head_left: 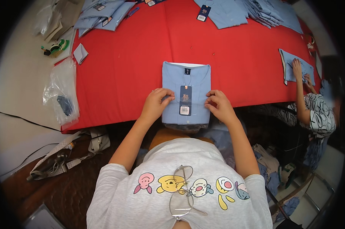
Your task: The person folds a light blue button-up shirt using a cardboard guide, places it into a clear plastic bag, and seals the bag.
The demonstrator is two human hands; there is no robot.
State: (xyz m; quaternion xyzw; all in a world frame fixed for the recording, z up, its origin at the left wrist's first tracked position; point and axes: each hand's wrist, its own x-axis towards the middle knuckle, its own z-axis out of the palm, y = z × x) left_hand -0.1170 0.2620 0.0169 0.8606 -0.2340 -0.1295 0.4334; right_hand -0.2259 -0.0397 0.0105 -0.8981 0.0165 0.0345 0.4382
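A light blue folded shirt (170, 78) lies face up at the front edge of the red table, its collar end pointing away from me. A dark swing tag (185, 100) with a white sticker hangs from a loop at the neckline and rests on the shirt's front. My left hand (157, 103) pinches the shirt near its left edge, thumb and fingers close together. At the opposite edge, my right hand (221, 107) grips the fabric with curled fingers. Clear, dark-looking plastic (184, 127) shows under the shirt's near end, over the table edge.
Stacked blue shirts in clear bags (103, 15) sit at the far left; more folded shirts (256, 13) lie far right. A clear plastic bag (61, 91) hangs over the left edge. At right, a co-worker's hands (297, 70) press another blue garment (306, 72).
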